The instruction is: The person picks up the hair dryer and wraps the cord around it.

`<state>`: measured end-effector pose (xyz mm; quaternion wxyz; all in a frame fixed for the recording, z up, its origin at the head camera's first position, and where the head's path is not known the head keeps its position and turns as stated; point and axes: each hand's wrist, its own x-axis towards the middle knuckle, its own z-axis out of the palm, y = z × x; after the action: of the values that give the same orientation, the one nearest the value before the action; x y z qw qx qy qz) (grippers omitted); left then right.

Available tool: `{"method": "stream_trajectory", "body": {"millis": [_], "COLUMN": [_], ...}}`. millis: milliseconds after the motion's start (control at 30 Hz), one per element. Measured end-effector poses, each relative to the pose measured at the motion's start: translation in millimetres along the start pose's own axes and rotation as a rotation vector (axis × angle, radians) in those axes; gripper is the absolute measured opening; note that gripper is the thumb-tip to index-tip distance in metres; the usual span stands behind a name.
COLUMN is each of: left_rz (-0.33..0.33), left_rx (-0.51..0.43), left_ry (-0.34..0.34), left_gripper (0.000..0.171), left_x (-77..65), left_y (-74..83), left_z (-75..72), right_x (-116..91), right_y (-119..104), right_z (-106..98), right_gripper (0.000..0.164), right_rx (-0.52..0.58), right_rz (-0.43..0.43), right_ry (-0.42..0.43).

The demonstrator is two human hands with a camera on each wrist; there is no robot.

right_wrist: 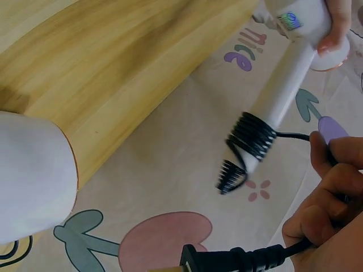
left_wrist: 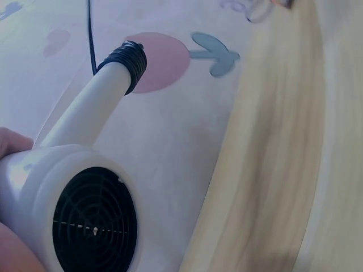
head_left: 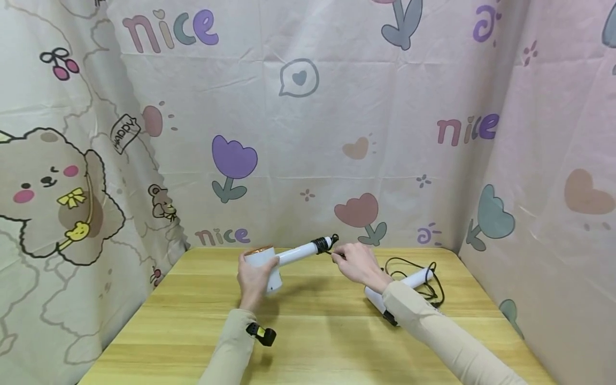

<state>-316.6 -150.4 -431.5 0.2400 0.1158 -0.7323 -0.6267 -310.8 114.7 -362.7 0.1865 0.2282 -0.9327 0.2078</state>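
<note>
My left hand (head_left: 255,278) grips the head of a white hair dryer (head_left: 298,253), holding it up over the table with the handle pointing right. Black power cord (right_wrist: 249,136) is coiled in several tight turns around the handle's end. In the right wrist view, my right hand (right_wrist: 332,209) pinches the cord's free length between thumb and fingers, and the plug (right_wrist: 232,259) sticks out below that hand. The dryer's round black grille (left_wrist: 95,226) faces the left wrist camera.
A second white hair dryer (head_left: 417,278) lies on the right of the wooden table (head_left: 192,321), partly behind my right forearm. Its loose black cord (head_left: 443,291) loops around it. Printed curtains (head_left: 298,133) stand behind the table and at both sides.
</note>
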Motion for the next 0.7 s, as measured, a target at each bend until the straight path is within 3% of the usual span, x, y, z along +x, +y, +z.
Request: {"method": "stream_trajectory", "body": {"millis": [333, 500, 700], "left_rz": [-0.231, -0.326, -0.398], "left_rx": [-0.321, -0.397, -0.435], "left_ry": [-0.064, -0.114, -0.167], "left_gripper": [0.073, 0.073, 0.073], "left_x": [5.1, 3.7, 0.4], "left_y": [6.7, 7.4, 9.8], "left_z": [-1.3, -3.1, -7.1], "right_x": [-3.8, -9.4, -8.4], "right_y": [2.8, 14.6, 40.8], "right_z": [4.4, 5.9, 7.1], "right_gripper": [0.026, 0.025, 0.027], "right_rx": [0.043, 0.100, 0.317], "right_rz": [-0.014, -0.003, 0.031], "right_ry": [-0.071, -0.157, -0.314]}}
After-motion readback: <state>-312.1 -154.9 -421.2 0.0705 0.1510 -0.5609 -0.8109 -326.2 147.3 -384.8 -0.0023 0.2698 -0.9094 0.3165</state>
